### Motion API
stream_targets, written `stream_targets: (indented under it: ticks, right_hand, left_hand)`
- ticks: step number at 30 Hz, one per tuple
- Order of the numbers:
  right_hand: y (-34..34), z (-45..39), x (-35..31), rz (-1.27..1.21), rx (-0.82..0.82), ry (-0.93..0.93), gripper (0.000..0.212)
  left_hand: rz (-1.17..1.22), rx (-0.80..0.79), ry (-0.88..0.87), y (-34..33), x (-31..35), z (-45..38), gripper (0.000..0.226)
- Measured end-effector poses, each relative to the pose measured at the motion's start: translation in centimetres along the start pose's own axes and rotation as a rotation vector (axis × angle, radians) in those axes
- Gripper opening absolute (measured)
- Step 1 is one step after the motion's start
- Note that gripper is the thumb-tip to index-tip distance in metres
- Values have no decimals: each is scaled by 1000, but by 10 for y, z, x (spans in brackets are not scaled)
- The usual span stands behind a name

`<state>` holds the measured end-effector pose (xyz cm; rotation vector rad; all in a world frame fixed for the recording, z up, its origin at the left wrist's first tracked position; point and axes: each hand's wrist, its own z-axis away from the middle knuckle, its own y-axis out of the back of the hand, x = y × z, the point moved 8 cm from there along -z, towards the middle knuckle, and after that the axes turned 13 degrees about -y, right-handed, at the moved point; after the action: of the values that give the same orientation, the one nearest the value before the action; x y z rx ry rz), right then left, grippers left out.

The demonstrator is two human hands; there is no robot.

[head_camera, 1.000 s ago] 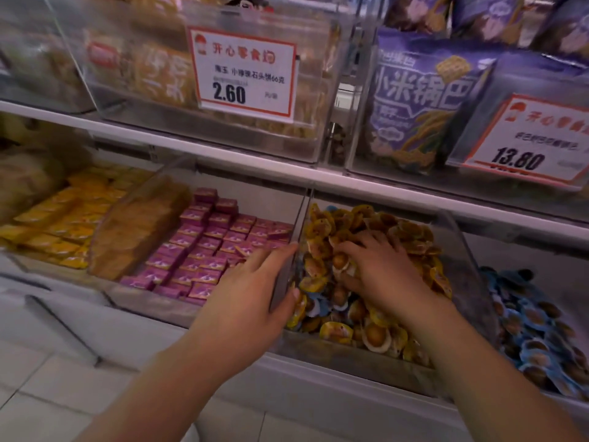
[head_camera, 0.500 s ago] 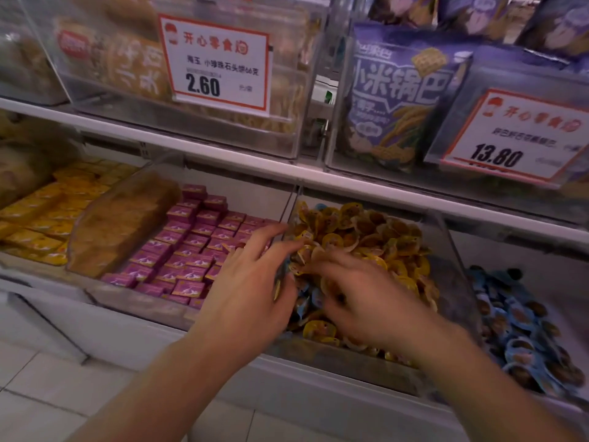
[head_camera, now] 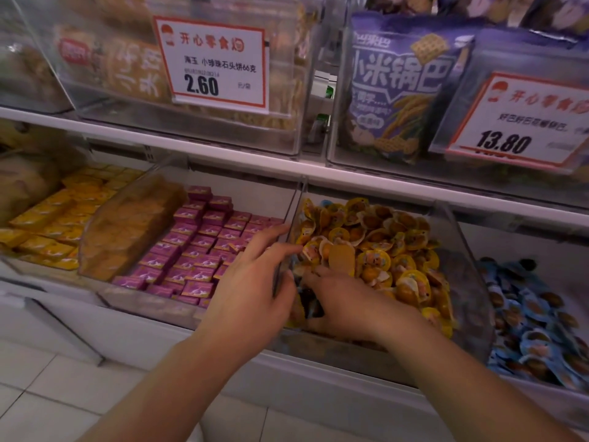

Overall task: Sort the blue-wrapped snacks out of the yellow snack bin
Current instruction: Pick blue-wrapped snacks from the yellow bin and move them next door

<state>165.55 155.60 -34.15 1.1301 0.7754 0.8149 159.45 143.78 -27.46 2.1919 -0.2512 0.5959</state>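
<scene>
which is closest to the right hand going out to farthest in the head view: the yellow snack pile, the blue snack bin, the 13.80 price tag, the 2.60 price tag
From the right hand:
1. yellow snack pile, touching it, all around the fingers.
2. blue snack bin, one bin over to the right.
3. and 4. 13.80 price tag, up right, and 2.60 price tag, up left: both on the shelf above, too close to call.

Brightness: dim and soft, a bit brighter on the white price card with red border (head_camera: 213, 63).
Glare: pale shine on the clear plastic bin wall (head_camera: 288, 237) below that card.
Shadows: dark under the white shelf rail (head_camera: 223, 148).
Blur: fuzzy everywhere; worst far left of the card.
Edges: shelf lines bend and tilt.
</scene>
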Motion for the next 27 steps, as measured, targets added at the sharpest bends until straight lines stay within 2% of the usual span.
stream_targets:
  ticks: [4,7,11,16,20,22,24,27]
  right_hand:
    - [4,9,-2,-80,-85,67,50]
    - [5,8,-10,-144,-55,78,50]
    - [-12,-1,-16,-28,-55,63,50]
    - [-7,-1,-19,-140,-47,115,31]
    - [1,5,-14,-184,12,108,28]
    - [18,7,0,-276,66,54,25]
    - [40,11,28,-473,105,-57,28]
    - [66,27,73,-991,125,-185,22]
  left_hand:
    - [3,6,-5,3,1,-2,36]
    - [1,8,-7,3,2,-2,34]
    - [-10,11,8,2,4,-2,34]
    - [12,8,0,0,6,-1,35]
    - [28,38,22,4,6,-4,32]
    - [12,88,19,10,10,-6,30]
    - [-13,163,-29,16,22,-8,27]
    - [38,226,-101,13,44,-11,25]
